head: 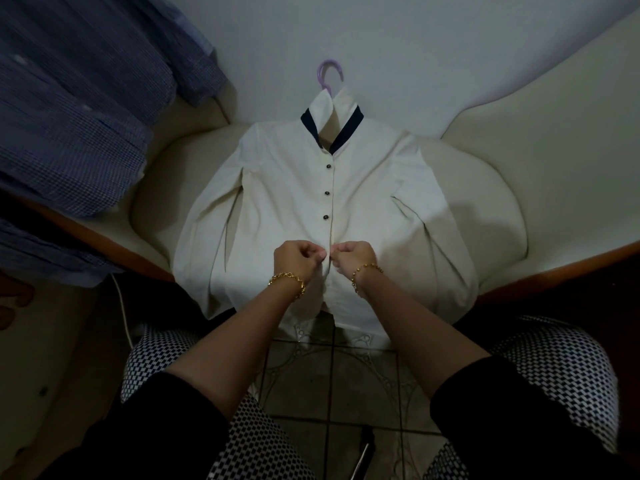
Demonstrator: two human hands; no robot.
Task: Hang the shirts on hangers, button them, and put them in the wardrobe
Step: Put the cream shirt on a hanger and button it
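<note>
**Buttoning step, head view.** A white shirt [287,188] with navy collar trim lies front-up on a cream upholstered seat [485,202]; it is already on a lilac hanger [327,72], whose hook shows above the collar; the hem hangs over the seat's front edge toward the tiled floor [329,375]. Three dark buttons [327,192] down the placket appear fastened, and the two front edges meet along that stretch.

The left hand [298,259] and right hand [353,259] meet just below the lowest of these, knuckles up and nearly touching; each grip is clamped on an edge of the placket, fingers curled and pinching cloth. The button and hole between them are hidden by the fingers, so whether this one is through cannot be told. Below the hands the fronts part slightly toward the hem, which suggests at least one more fastening to come.

The next move, by judgement, calls for pushing the button through its hole while the opposite edge is held taut, then shifting both grips down the placket; after that comes lifting by the hook to the wardrobe, which is not in view. A blue checked shirt [69,133] is draped at left, probably awaiting the same treatment.
</note>
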